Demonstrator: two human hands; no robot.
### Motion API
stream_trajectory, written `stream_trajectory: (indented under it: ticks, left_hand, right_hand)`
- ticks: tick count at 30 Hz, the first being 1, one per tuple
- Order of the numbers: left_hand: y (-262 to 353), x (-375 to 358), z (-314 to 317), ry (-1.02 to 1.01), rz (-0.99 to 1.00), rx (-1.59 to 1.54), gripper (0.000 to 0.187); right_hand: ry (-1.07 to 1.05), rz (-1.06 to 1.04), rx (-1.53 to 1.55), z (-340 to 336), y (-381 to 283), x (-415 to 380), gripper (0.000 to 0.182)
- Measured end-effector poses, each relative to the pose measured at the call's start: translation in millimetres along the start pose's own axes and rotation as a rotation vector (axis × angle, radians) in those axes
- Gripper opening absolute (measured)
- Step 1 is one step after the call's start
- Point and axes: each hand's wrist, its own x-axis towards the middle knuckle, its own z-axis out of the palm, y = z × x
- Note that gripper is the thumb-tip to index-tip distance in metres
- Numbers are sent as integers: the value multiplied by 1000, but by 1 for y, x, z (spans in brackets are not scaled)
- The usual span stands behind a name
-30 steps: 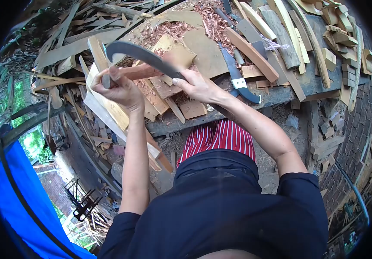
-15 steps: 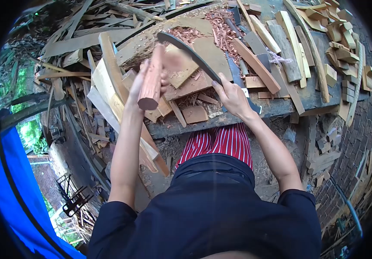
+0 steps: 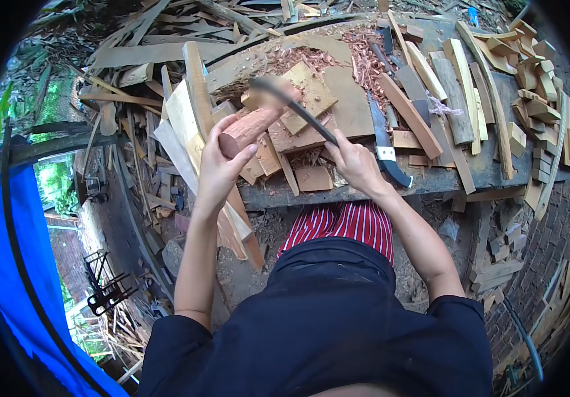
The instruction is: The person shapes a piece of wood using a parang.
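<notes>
A reddish, roughly rounded piece of wood (image 3: 252, 131) lies in my left hand (image 3: 220, 162), whose thumb and fingers wrap its near end. It slants up and to the right, its far end over a pale wooden block (image 3: 318, 99). My right hand (image 3: 358, 165) grips a machete with a long dark blade (image 3: 308, 119); the fingers hide its handle. The blade crosses the far end of the reddish piece, where the picture is blurred. Beneath the block is a flat board (image 3: 351, 102) strewn with red shavings.
On the dark bench (image 3: 298, 197), a second large knife (image 3: 385, 153) lies right of my right hand. Wooden sticks (image 3: 409, 112) and cut blocks (image 3: 533, 109) cover the right side. Long planks (image 3: 195, 83) lean at the left. A blue tarp (image 3: 17, 264) hangs far left.
My left hand has tilted the reddish piece so its far end swings right and over the block. The machete's tip has come down and right onto that end. The view has shifted slightly.
</notes>
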Motion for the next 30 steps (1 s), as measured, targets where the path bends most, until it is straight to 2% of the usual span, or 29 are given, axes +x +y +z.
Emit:
stream_trajectory:
  ticks: [1,3,4,7,9,11,12,16,19,20,23,25,26,27,30]
  left_hand:
    - [2,0,-1,0,11,2,58]
    - [7,1,1,144,74,323,50]
    - [6,1,3,194,161,430,44]
    - [10,-1,5,132,216,523,43]
    - [6,1,4,124,272,557,44]
    - [4,0,2,113,342,639,41]
    - [9,-1,-1,92,236,600,36]
    - [24,0,-12,82,162,598,32]
    - [24,3,-13,58,193,641,38]
    - [21,1,-15,65,194,641,38]
    - [22,9,-17,90,334,635,42]
    - [24,0,-12,97,238,643,35]
    - [21,-2,-10,83,228,637,35]
    - [21,1,-9,80,238,623,36]
    - [17,-1,-14,68,253,616,39]
  right_hand:
    - [11,-4,-1,0,-6,0,25]
    - [5,-30,-197,-1,-24,-2,19]
    - [44,-123,-213,-2,-35,-5,22]
    - [84,-283,-221,-19,-74,-23,23]
    - [30,-264,-240,-17,-73,-21,28]
    - [138,-323,-191,-9,-60,-15,33]
    - [110,-307,-196,-8,-64,-12,34]
    - [128,-345,-224,-10,-91,-25,30]
    - [168,-316,-198,1,-75,-21,26]
    - [128,-224,-326,6,-65,-11,24]
    - [76,-151,-314,2,-45,-5,28]
    - [146,-288,-221,-6,-67,-20,29]
    - [125,-287,-283,-7,-80,-27,28]
    - [120,-366,-197,-8,-85,-28,26]
    - [53,-177,-232,2,-63,-7,23]
